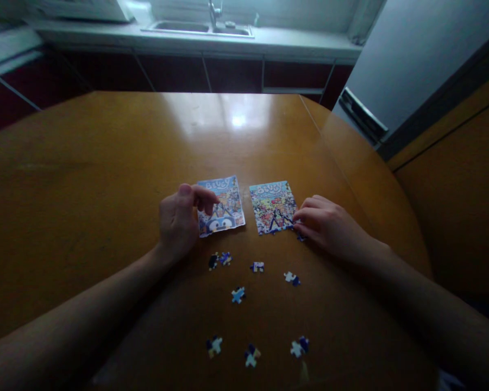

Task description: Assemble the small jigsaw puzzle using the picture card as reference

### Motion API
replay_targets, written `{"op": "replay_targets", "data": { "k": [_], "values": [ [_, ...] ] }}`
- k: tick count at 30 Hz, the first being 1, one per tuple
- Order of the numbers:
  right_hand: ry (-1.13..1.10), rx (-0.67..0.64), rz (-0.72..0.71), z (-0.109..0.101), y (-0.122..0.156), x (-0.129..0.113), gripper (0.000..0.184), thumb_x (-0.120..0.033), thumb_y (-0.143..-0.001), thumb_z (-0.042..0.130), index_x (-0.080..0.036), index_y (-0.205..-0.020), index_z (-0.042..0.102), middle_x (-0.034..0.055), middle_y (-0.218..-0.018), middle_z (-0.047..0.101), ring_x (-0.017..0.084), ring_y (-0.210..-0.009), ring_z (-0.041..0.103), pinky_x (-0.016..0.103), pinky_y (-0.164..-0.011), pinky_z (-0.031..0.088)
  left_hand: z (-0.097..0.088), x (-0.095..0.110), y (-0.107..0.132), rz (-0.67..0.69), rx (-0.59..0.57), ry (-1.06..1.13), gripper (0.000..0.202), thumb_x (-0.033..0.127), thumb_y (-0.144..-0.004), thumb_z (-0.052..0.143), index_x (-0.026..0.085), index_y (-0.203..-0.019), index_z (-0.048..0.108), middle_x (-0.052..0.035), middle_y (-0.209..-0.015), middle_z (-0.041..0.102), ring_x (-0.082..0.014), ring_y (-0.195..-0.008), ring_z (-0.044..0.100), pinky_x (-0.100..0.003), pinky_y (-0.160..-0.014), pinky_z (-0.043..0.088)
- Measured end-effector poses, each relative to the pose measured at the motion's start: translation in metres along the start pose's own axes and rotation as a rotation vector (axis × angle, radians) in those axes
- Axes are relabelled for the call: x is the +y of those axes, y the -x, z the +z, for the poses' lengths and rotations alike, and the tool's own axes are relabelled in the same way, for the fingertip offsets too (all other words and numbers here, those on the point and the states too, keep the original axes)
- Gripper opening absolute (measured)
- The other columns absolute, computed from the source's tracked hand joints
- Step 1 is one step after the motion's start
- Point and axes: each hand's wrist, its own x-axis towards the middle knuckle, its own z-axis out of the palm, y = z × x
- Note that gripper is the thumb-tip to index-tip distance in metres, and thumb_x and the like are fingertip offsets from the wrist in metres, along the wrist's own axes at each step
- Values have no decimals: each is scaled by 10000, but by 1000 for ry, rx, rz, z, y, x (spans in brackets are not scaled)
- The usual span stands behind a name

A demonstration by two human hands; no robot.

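Note:
My left hand [179, 220] rests at the left edge of a picture sheet [230, 203], its fingers loosely bent over the print with nothing visible in them. To the right of the sheet lies a partly assembled jigsaw puzzle [271, 203] with a similar crowded picture and a ragged lower edge. At its lower right corner, my right hand [326, 220] has thumb and fingers closed on a puzzle piece, mostly hidden by the fingertips. A dark loose piece [301, 237] shows just under those fingers.
Several loose puzzle pieces [238, 295] lie scattered nearer to me on the wooden table [146, 146]. Beyond the table's far edge are a counter with a sink [179, 26] and faucet. A pale refrigerator [411, 60] stands at the right.

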Motion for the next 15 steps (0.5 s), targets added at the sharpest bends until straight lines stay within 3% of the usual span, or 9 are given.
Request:
{"op": "replay_targets", "data": {
  "k": [15],
  "values": [
    [-10,26,-27,0,0,-2,100,-203,-931,611,-180,-925,709,84,-930,665,213,-903,566,355,-789,494,0,-1,0,-7,-5,19,624,547,-1036,310,202,-699,705,-19,-528,597,-123,-479,522,-283,-502,410]
  ]
}}
